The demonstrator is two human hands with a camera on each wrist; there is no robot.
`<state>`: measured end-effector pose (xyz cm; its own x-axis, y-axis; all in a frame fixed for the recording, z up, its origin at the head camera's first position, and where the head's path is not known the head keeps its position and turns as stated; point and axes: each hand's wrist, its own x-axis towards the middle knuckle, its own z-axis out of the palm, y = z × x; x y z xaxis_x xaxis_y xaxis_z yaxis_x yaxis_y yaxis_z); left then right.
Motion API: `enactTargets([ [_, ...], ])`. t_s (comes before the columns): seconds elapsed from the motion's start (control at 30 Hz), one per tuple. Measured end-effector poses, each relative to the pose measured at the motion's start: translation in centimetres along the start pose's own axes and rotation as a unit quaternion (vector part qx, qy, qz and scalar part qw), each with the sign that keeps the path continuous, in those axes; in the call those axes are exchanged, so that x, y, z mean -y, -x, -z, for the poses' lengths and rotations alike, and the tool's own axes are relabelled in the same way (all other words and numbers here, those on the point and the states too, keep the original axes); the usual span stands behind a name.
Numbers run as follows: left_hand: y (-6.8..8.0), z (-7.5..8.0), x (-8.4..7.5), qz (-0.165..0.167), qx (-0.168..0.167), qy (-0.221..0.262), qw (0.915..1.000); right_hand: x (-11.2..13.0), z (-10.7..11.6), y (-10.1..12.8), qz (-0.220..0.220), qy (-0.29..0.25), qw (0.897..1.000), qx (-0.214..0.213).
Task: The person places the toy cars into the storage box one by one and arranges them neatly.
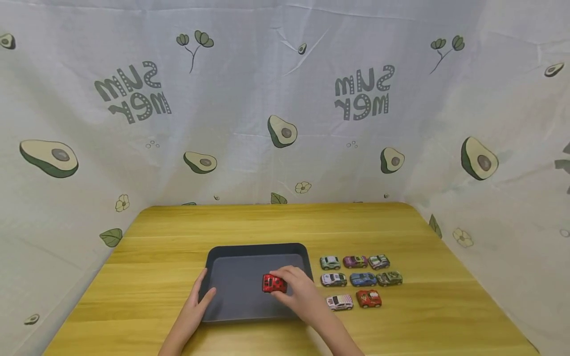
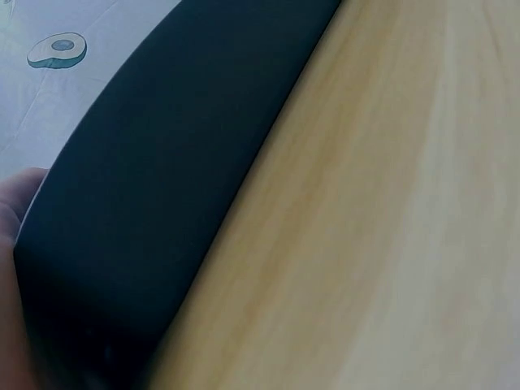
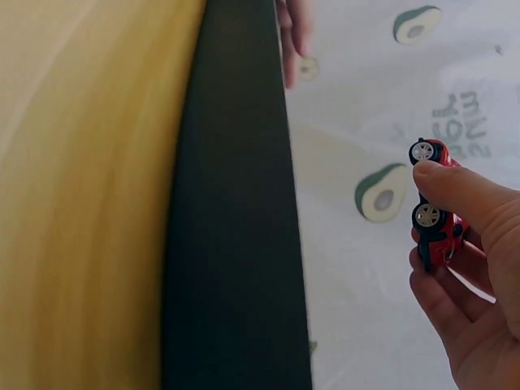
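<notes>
Left hand (image 1: 196, 304): your fingers lie nearly straight against the dark tray (image 1: 236, 304) at its 9 o'clock rim; a push there could slide the tray on the tabletop (image 1: 156, 247).
Right hand (image 1: 299, 289): you pinch the red toy car (image 1: 273, 284) above the tray, toward its 3 o'clock side; a loose pinch may drop it, and it could roll.
Car rows (image 1: 360, 279): they stand at 3 o'clock of the tray; your right forearm may knock the nearest ones.

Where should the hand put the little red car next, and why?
Probably lower it a bit and set it on the tray floor. The right hand pinches the red car over the dark tray, the left hand rests on the tray's left rim, and eight more cars wait in rows beside it.
</notes>
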<state>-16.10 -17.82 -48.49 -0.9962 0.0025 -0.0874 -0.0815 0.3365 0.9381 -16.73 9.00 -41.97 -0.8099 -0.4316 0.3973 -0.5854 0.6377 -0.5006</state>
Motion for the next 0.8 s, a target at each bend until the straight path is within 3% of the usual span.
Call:
enactTargets([
  [0.3,0.1,0.1,-0.2,0.000,0.008,0.012,0.9999,1.4,-3.1,-1.1,-0.043,-0.030,0.996,0.072],
  [0.8,0.0,0.1,0.0,-0.002,0.013,0.024,0.9996,2.9,-6.8,-2.3,-0.049,-0.012,0.985,0.166],
])
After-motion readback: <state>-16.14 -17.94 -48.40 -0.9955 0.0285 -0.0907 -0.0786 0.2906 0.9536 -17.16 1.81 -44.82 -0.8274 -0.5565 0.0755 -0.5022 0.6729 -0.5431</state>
